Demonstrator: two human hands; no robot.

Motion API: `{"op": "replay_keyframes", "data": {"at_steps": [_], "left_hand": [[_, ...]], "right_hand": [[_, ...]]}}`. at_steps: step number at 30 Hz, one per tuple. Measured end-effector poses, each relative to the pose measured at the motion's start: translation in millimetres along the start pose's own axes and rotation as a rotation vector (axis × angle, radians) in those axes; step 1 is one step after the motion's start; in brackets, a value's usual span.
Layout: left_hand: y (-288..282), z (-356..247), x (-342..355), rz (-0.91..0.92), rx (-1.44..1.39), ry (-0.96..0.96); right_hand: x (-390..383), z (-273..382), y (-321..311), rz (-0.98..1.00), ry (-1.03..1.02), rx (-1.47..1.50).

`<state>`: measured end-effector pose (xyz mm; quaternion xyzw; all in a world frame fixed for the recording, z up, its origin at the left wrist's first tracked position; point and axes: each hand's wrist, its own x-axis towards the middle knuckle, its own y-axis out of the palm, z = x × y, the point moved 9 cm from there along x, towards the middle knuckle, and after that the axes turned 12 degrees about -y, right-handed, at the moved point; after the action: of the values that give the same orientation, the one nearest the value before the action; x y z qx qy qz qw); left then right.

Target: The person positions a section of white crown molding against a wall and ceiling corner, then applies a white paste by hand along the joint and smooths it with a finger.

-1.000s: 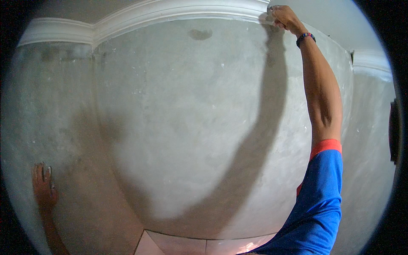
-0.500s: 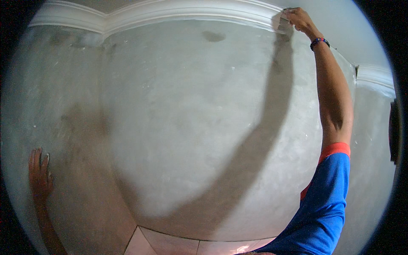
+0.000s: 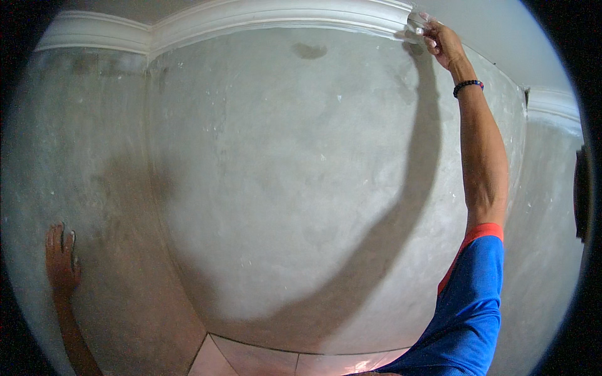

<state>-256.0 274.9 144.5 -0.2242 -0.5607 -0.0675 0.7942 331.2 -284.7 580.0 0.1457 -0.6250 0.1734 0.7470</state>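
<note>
High at the right, my right hand [image 3: 444, 45] is closed on a small flat scraper [image 3: 415, 22], a thin greyish blade partly hidden by the fingers. It is held against the end of the white cornice moulding [image 3: 282, 15], where the moulding meets the ceiling. White paste marks the fingertips. Low at the far left, my left hand [image 3: 61, 260] rests flat on the grey side wall [image 3: 81, 144], fingers stretched out and holding nothing. A whitish smear shows on one of its fingers.
The grey plastered wall [image 3: 282, 156] ahead carries a dark damp patch [image 3: 310, 51] and my arm's shadow. Another piece of cornice [image 3: 552, 106] runs along the right wall, with a gap between. Pinkish tiles [image 3: 257, 358] lie below; a dark object [image 3: 580, 194] stands at the right edge.
My right hand has turned at the wrist and sits slightly lower, the scraper now tilted against the cornice's end. My left hand stays flat on the wall. The view has shifted slightly.
</note>
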Motion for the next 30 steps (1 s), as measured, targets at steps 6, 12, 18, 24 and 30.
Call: {"op": "replay_keyframes", "data": {"at_steps": [6, 12, 18, 24, 30], "left_hand": [[0.5, -4.2, 4.3, -0.03, -0.04, -0.008], [-9.2, -4.4, 9.4, 0.027, -0.063, -0.041], [-6.4, -14.0, 14.7, -0.03, -0.088, -0.04], [-6.1, -6.8, 1.9, -0.045, -0.102, 0.011], [-0.2, -7.4, 7.6, -0.012, -0.052, -0.027]], "right_hand": [[22.3, -48.2, 12.8, 0.267, 0.167, 0.512], [3.5, -44.2, 52.2, 0.015, 0.136, 0.725], [28.7, -44.2, 38.0, 0.137, -0.082, -0.173], [-29.4, -21.9, 28.1, 0.15, 0.001, -0.064], [9.2, -47.9, 14.5, 0.161, 0.094, 0.087]]}}
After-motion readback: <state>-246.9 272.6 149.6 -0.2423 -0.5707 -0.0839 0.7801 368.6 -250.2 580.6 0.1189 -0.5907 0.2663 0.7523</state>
